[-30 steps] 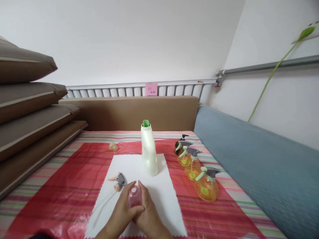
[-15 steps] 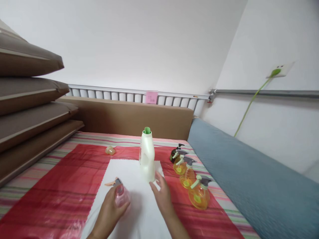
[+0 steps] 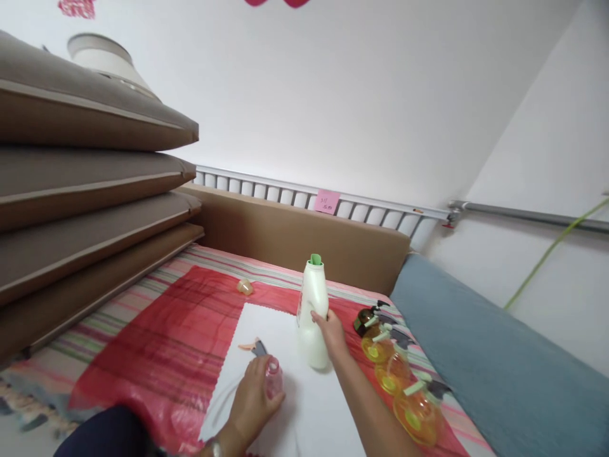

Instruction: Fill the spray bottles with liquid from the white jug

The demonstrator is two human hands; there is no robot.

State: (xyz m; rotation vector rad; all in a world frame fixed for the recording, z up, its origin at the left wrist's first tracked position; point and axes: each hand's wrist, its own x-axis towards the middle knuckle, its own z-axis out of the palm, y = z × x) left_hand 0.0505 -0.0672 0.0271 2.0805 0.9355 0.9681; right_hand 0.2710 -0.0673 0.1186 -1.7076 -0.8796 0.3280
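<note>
My left hand (image 3: 254, 395) is wrapped round a small pink see-through bottle (image 3: 273, 377) with an uncapped neck, upright over the white sheet. Just beyond it lies a spray head (image 3: 257, 346) in grey and peach. My right hand (image 3: 332, 331) grips the handle of a large pale green jug (image 3: 313, 339). That jug stands upright, or nearly so, with a green spout at its open mouth; whether its base touches the sheet I cannot tell. Off to the left at the back, a translucent cap (image 3: 245, 287) rests on the red cloth.
To my right stand several spray bottles (image 3: 416, 416) with yellow liquid, and a dark pump bottle (image 3: 364, 320) behind them. Stacked brown cushions (image 3: 95, 171) rise on the left. A blue padded board (image 3: 480, 330) runs along the right. White sheet (image 3: 257, 327) covers part of the red cloth (image 3: 176, 317).
My right hand has moved from beside the jug's base up to its handle and closed on it. My left hand still holds the pink bottle. The view has swung left.
</note>
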